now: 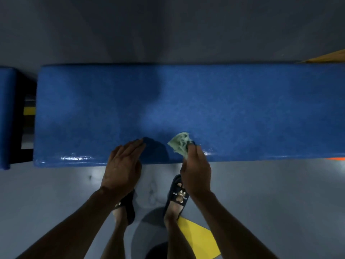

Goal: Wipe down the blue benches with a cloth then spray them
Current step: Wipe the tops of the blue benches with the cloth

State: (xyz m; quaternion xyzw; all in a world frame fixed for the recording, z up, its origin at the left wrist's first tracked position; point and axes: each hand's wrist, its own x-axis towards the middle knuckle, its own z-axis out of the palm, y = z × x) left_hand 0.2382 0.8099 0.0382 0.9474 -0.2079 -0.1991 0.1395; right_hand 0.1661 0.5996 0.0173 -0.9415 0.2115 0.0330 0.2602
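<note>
Cloth (180, 144), pale green, bunched up, pinched in the right hand (196, 174) at the fingertips; the wad sticks out ahead of the grip, away from the person, and sits on the near strip of the blue bench (242, 109). Whether it presses flat on the tabletop or only brushes it, can't tell. Left hand (122, 169) is released, fingers straight, palm draped over the near edge of the tabletop, well left of the grip, holding nothing.

Bench long axis runs left to right across the view; its left end shows, right end runs out of frame. A second blue bench (6, 116) is just past the gap on the left.

Step, as a judgement: wiping, likely early or mid-pass, with most of the tabletop lying beyond and to both sides of the grip. Next move probably calls for sweeping the cloth along the long axis, with the left hand bracing. No spray bottle in view, so spraying looks not yet started.

Below the grip: grey floor (280, 202), dark slippers (177, 195), a yellow sheet (197, 240) on the floor.
</note>
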